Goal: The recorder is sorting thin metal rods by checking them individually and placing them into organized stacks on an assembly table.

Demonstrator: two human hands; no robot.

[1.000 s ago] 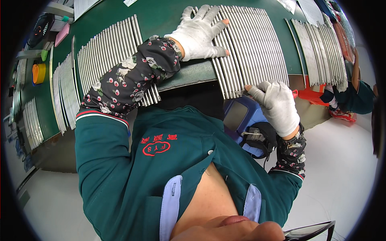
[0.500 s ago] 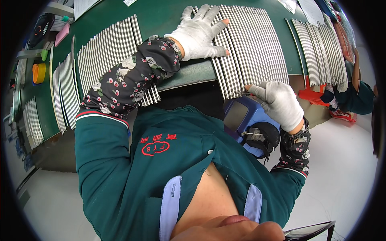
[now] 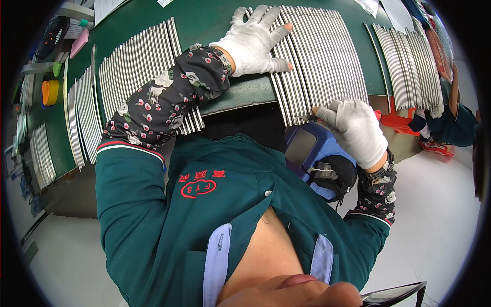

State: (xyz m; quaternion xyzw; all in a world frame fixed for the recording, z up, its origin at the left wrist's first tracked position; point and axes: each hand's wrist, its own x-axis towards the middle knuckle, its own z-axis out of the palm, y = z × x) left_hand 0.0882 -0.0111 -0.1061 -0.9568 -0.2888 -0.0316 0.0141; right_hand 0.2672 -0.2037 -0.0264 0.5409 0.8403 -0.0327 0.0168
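Note:
My left hand [image 3: 254, 43], in a white glove with bare thumb and index tips, lies spread across the left edge of a row of thin silvery metal strips [image 3: 327, 56]. The strips lie side by side, and their near ends reach past the table edge. At those near ends my right hand [image 3: 355, 132], gloved too, is closed with the thumb pointing left. A small, thin, dark metal tool [image 3: 307, 118] sticks out from its thumb and fingers, against the strip ends. Its exact kind is mostly hidden by the hand.
More metal strips [image 3: 135, 64] lie in rows under and left of my left forearm, others [image 3: 409, 66] at the right. The green table [image 3: 204, 23] also bears a yellow tape roll [image 3: 49, 93]. Below the table edge stands a blue container [image 3: 317, 148] with a black pouch. Another person's arm [image 3: 453, 92] shows far right.
My right hand has shifted slightly to the right along the near strip ends, its fingers a little more curled. My left hand stays in place.

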